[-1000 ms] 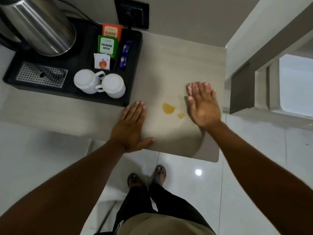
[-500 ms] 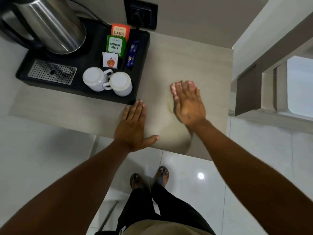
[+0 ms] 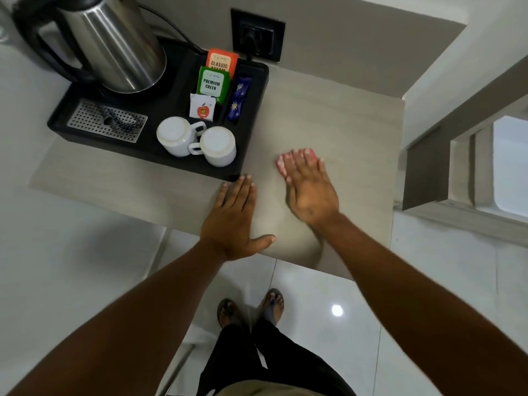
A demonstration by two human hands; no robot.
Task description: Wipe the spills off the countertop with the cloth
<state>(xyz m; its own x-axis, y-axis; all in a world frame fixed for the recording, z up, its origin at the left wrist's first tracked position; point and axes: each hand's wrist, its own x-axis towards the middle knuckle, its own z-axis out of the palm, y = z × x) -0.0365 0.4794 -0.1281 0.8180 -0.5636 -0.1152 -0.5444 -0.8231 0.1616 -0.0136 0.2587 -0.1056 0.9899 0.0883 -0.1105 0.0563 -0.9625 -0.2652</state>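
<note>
My right hand (image 3: 310, 192) lies flat on the beige countertop (image 3: 343, 124), pressing down a pink cloth (image 3: 281, 166). Only the cloth's edge shows, around my fingertips. No yellow spill is visible on the surface; the spot where it lay is under my hand or just beside it. My left hand (image 3: 231, 215) rests palm-down near the counter's front edge, thumb spread and holding nothing, its fingertips close to the corner of the black tray (image 3: 160, 151).
The black tray holds a steel kettle (image 3: 114, 44), two upturned white cups (image 3: 177, 135) (image 3: 218, 145) and tea sachets (image 3: 213, 84). A wall socket (image 3: 257, 35) sits behind it. The counter ends at my right, with tiled floor and my feet (image 3: 251, 307) below.
My right hand slid left with the cloth over the two yellow spill spots, which no longer show. My left hand stayed planted on the counter.
</note>
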